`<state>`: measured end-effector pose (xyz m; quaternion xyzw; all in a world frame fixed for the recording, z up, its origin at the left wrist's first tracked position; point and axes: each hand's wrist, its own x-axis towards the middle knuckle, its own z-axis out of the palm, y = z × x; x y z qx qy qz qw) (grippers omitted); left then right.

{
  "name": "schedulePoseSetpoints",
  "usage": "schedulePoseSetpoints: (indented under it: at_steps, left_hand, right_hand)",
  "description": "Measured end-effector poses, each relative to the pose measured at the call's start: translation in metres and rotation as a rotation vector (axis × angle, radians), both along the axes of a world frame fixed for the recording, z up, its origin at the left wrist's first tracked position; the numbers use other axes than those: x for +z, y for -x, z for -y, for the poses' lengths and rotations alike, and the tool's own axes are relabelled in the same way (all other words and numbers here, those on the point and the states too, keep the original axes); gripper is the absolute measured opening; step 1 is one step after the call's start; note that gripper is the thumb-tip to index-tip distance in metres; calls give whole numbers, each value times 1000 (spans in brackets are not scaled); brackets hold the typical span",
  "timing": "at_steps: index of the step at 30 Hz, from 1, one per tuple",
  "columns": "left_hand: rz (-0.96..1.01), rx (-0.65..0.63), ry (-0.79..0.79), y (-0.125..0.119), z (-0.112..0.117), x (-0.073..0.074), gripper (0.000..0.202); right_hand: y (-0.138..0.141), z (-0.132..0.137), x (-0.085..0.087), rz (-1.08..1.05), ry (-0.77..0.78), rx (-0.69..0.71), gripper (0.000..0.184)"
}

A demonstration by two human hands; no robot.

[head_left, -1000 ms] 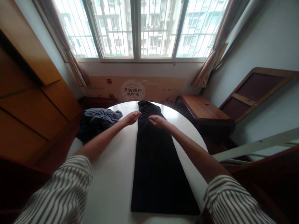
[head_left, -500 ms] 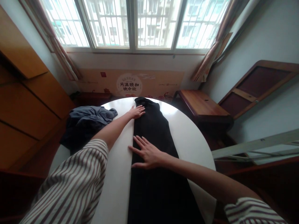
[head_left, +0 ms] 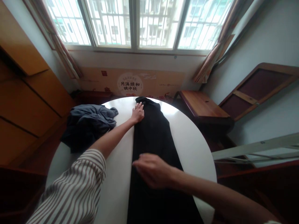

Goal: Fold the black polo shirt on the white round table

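A pair of black trousers (head_left: 151,133), apparently folded lengthwise, lies along the white round table (head_left: 196,146), from its far edge to the bottom of the view. My left hand (head_left: 138,113) rests on their left edge near the far end, fingers stretched forward over the cloth. Closer to me, my right hand (head_left: 151,170) is over the middle of the trousers, blurred by motion. Its fingers are curled in, and no cloth shows lifted in them. Whether it touches the fabric is unclear.
A crumpled heap of dark and grey clothing (head_left: 91,124) sits at the table's left side. Beyond the table on the right stands a low wooden stand (head_left: 203,104). Orange-brown cabinets (head_left: 28,102) line the left wall, with a barred window (head_left: 114,25) ahead.
My right hand has drawn back towards me and its spread fingers have curled in. My left hand has turned so its fingers point further away, staying by the trousers' far left edge.
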<state>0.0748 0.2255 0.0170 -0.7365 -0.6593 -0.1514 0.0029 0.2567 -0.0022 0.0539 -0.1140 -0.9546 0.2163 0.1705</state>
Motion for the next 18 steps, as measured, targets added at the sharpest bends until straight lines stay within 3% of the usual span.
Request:
schedulePoseSetpoints:
  at_steps: [2, 4, 6, 8, 12, 18]
  left_hand:
    - [92, 108, -29, 1, 30, -5, 57]
    - [123, 112, 0, 0, 67, -10, 60]
    - [104, -4, 36, -1, 111, -14, 59]
    - [71, -196, 88, -1, 158, -15, 57]
    - [29, -477, 220, 5, 237, -9, 61]
    - [6, -608, 247, 10, 318, 8, 73]
  right_hand:
    - [2, -60, 4, -65, -54, -297, 31]
    - [7, -122, 6, -83, -92, -444, 31]
    - [11, -174, 4, 4, -157, -561, 34]
    - [14, -208, 2, 101, -206, -644, 36]
    - [10, -229, 0, 140, -232, -677, 37]
    - [4, -217, 3, 169, -244, -654, 36]
